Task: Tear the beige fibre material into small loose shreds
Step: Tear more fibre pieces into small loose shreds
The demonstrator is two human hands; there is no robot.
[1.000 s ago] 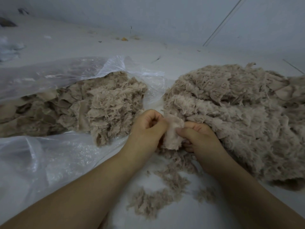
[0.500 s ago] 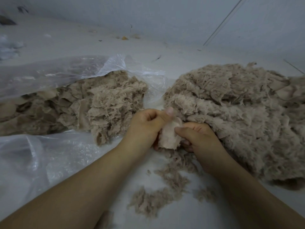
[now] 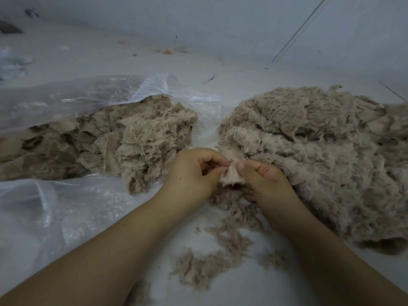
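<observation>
both hands meet just right of the frame's centre, working on one small piece of beige fibre [image 3: 231, 176] held between them. the left hand [image 3: 194, 173] has its fingers curled in, thumb and fingertips pinching the piece's left edge; the right hand [image 3: 263, 182] pinches the right edge, thumb on top with the nail showing, other fingers tucked beneath. gripping so close together on opposite edges looks meant to put the pull across a short span, so the piece splits into thin shreds rather than stretching. the piece sits low, directly above a scatter of loose shreds [image 3: 220, 246] on the white surface [image 3: 254, 290] in the lower middle of the frame, so whatever comes away likely drops straight onto it. at the right of the frame a big fluffy heap [image 3: 309, 155] lies just beside the right hand, probably the finished shreds, kept close for an easy toss. at the left, flatter, coarser chunks [image 3: 110, 142] spill from a clear plastic bag [image 3: 66, 102] whose mouth opens toward the hands, which seems to be the supply still to tear, within the left hand's reach. much of it looks untouched, so the job appears partway done.
</observation>
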